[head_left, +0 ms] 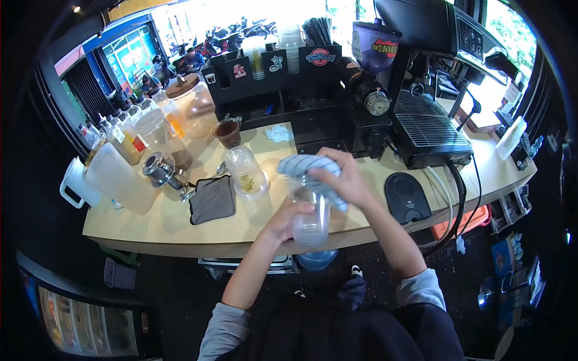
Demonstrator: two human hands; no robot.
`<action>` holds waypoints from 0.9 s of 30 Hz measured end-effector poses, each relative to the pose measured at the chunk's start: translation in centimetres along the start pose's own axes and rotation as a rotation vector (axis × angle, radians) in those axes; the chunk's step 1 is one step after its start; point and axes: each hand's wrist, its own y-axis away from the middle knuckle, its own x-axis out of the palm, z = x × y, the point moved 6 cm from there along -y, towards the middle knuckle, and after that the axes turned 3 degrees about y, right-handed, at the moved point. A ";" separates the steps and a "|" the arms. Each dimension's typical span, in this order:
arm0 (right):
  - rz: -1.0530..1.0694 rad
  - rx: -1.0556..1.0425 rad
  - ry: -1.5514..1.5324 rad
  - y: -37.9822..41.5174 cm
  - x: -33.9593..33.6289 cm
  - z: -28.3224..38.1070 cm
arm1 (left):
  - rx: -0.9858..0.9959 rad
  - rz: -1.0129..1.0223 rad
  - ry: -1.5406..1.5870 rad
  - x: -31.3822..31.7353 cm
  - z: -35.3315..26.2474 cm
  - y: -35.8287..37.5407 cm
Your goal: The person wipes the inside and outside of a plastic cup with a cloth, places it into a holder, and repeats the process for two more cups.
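Fingers of the left hand are curling round a clear cup, apparently steadying its side over the near edge of the table. The right hand is holding a striped cloth against the cup's upper end, probably keeping fabric between skin and plastic. Just beyond, to the left, a dark grey cloth is lying flat beside another clear cup, likely within easy reach. Farther left, pale jugs are standing together. At the far side, a black rack is holding stacked cups, seemingly keeping them upright.
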 end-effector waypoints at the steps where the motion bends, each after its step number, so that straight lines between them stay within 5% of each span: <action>1: 0.050 0.119 -0.372 -0.4 0.5 -0.8 | 0.006 -0.001 -0.002 0.0 -0.1 0.2; 3: -0.020 0.156 -0.198 0.1 0.8 -0.7 | 0.007 -0.168 -0.210 -0.9 0.1 -0.1; 4: -0.064 -0.033 0.136 0.4 0.9 1.1 | 0.339 -0.225 -0.602 -0.6 -1.1 -0.4; 5: -0.109 -0.216 0.469 0.7 1.3 2.9 | 0.344 -0.222 -0.603 -1.1 -1.1 -0.5; 7: -0.096 -0.207 0.409 0.2 0.8 3.3 | 0.102 -0.019 -0.162 -1.4 0.2 -0.5; 8: -0.039 -0.007 -0.050 -0.7 0.6 1.6 | -0.090 0.302 0.298 0.2 0.3 0.6; 9: 0.018 0.195 -0.508 -1.0 1.1 0.2 | -0.089 0.301 0.295 0.6 0.1 0.9; 11: -0.021 0.221 -0.518 -0.9 1.0 0.4 | -0.095 0.343 0.349 1.7 -0.2 0.9; 12: -0.052 0.022 -0.018 -0.7 0.5 1.7 | 0.022 -0.053 -0.108 -1.1 -0.2 -0.2; 13: -0.089 -0.183 0.481 -0.4 0.6 3.5 | 0.031 -0.047 -0.112 -0.6 -0.3 -0.6; 15: -0.065 -0.303 0.570 0.4 1.5 5.4 | 0.342 -0.082 -0.711 0.6 -1.7 -0.3; 17: -0.070 -0.209 0.023 0.0 0.8 5.4 | 0.324 -0.041 -0.424 0.0 -1.5 0.2; 19: -0.045 -0.098 -0.258 -0.9 0.7 3.5 | -0.046 0.573 0.393 2.6 -0.6 1.8; 21: 0.046 0.088 -0.295 -1.0 0.7 1.1 | -0.086 0.522 0.429 2.5 -0.2 1.4; 23: 0.035 -0.148 0.463 -0.1 0.5 3.4 | 0.220 -0.033 -0.317 -0.1 -0.6 -0.4; 25: -0.072 -0.403 0.594 1.2 1.7 5.5 | 0.280 -0.097 -0.410 -1.1 -0.2 -1.0; 26: -0.078 -0.410 0.600 0.9 1.3 5.7 | 0.218 -0.073 -0.341 -1.0 0.0 -1.1; 27: -0.036 -0.234 0.275 0.3 0.6 5.0 | 0.154 -0.050 -0.273 -0.9 0.1 -1.0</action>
